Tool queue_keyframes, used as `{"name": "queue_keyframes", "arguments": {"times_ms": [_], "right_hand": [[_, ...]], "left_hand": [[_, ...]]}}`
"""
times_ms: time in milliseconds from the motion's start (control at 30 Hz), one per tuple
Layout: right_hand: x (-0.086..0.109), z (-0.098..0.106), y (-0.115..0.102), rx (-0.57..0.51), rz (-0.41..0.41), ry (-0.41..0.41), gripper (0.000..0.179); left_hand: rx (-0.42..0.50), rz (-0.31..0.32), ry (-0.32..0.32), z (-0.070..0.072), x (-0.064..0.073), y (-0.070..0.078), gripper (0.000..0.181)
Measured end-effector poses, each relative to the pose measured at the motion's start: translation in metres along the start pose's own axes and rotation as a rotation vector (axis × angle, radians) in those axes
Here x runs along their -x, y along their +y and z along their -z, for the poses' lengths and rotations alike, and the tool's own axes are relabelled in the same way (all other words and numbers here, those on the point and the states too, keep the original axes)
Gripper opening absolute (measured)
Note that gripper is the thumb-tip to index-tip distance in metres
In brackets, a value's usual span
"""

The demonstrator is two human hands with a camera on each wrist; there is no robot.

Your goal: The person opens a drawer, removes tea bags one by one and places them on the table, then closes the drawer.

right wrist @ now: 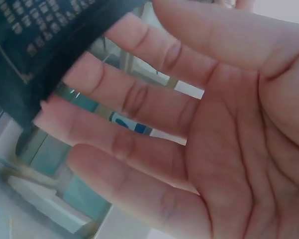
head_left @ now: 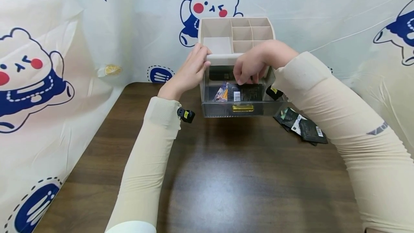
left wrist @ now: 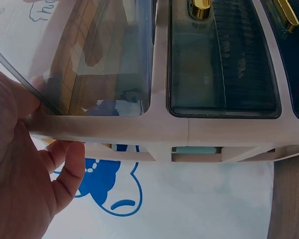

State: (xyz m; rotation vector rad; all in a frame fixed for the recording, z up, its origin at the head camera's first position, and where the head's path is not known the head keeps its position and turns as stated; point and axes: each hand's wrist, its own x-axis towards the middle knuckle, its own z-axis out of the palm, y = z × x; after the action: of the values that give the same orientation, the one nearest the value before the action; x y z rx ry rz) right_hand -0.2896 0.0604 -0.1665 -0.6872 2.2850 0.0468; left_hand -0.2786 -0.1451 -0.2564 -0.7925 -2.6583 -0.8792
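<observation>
A beige desktop organizer (head_left: 216, 59) stands at the back, its clear drawer (head_left: 216, 110) with a gold handle (head_left: 242, 108) pulled out. My left hand (head_left: 191, 68) grips the organizer's upper left corner; in the left wrist view its thumb and fingers stand either side of the beige frame (left wrist: 114, 128). My right hand (head_left: 255, 62) reaches down into the drawer and pinches the top edge of a flat black packet (head_left: 250, 93) with a barcode. White print on the black packet (right wrist: 45, 25) shows close up in the right wrist view. A purple and orange packet (head_left: 222, 92) lies beside it.
Several flat black packets (head_left: 310, 131) lie in a loose pile on the wooden table (head_left: 226, 175), right of the organizer. The organizer's top has divided compartments (head_left: 242, 33). Other drawers with gold handles (left wrist: 201, 9) show in the left wrist view. A printed curtain (head_left: 155, 28) hangs behind.
</observation>
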Motion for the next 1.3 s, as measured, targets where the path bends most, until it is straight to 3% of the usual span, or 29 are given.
{"name": "queue_keyframes", "arguments": {"times_ms": [233,467,767,933,1100,1300], "right_hand": [[0.004,0.001,-0.003,-0.036,0.054,-0.002,0.008],[0.003,0.001,-0.006,-0.042,0.060,-0.024,0.010],[0.005,-0.001,-0.001,-0.053,0.103,0.029,0.012],[0.013,0.003,0.003,-0.084,0.150,0.085,0.012],[0.026,0.009,0.011,-0.096,0.171,0.195,0.014],[0.045,0.014,0.038,-0.161,0.186,0.305,0.018]], "left_hand": [[0.007,0.002,0.001,0.000,0.000,0.000,0.022],[0.014,0.003,0.000,0.000,0.000,0.000,0.021],[0.019,-0.004,0.005,-0.001,-0.001,-0.001,0.022],[0.014,-0.009,0.004,0.000,-0.001,-0.001,0.022],[-0.005,-0.014,0.005,0.002,-0.001,0.000,0.022],[-0.023,-0.009,0.004,0.000,-0.001,0.002,0.022]]}}
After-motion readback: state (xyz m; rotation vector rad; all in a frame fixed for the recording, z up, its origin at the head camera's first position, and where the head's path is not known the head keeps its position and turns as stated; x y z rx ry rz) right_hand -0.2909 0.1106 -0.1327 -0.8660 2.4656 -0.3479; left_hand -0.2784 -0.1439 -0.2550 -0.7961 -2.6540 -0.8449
